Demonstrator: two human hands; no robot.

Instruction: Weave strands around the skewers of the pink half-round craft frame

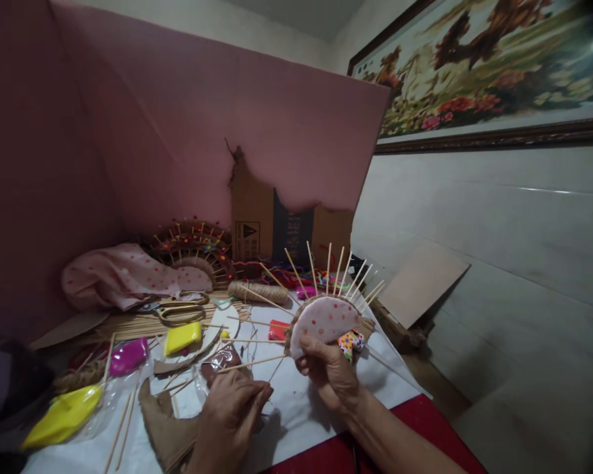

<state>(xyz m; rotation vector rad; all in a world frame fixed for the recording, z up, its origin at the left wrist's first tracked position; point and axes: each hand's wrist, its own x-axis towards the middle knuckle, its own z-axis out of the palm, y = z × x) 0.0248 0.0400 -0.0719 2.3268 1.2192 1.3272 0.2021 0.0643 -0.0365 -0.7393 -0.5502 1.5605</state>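
Observation:
My right hand (329,372) grips the lower edge of a half disc (323,322) covered in pale pink fabric with red dots. Thin wooden sticks (330,266) fan out from its curved rim, which is wrapped in brown twine. To the left and lower, my left hand (234,408) is closed, with thumb and fingertips pinching a thin strand (277,368) that looks like twine and runs up to the disc's rim. One stick's tip reaches just above the left knuckles.
A twine roll (257,291), scissors (178,311) and yellow clay packet (182,338) lie behind my hands. Cardboard scrap (165,421) touches the left wrist area. Dotted fabric (113,273) and a finished-looking stick fan (195,240) stand at the back, before a pink board (202,118).

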